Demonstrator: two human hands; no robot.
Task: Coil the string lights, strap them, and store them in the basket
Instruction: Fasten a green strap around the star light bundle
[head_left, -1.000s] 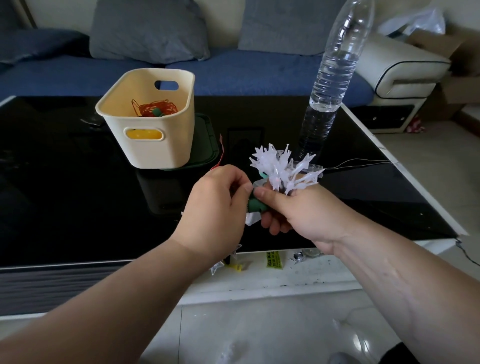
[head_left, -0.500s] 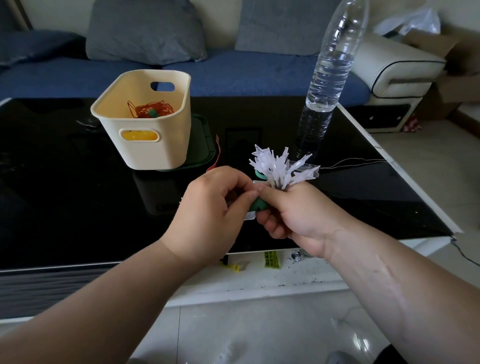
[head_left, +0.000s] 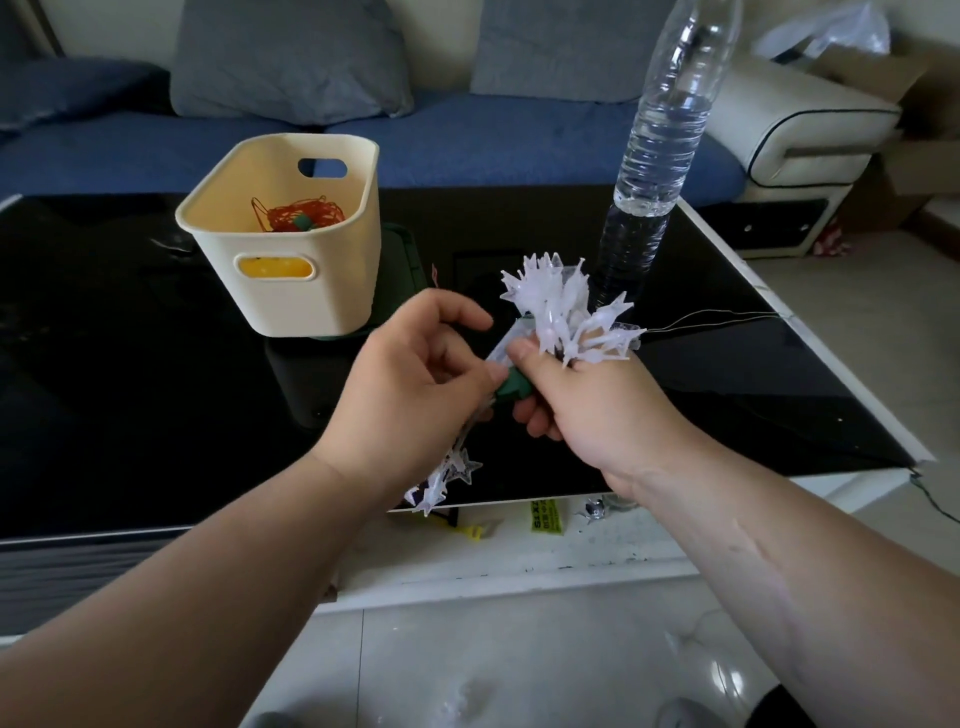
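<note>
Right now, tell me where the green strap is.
In the head view, the green strap is centre frame, pinched by the left hand against the right hand, just below the star string lights that hand grips.

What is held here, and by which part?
The right hand holds the coiled star lights by the bundle's base, stars fanning above its grip. The left hand pinches the green strap at that base.

One left hand (head_left: 415, 379), one right hand (head_left: 597, 410), one basket (head_left: 311, 306), one bottle (head_left: 665, 140), one light bundle (head_left: 561, 312), one strap (head_left: 511, 387)
</note>
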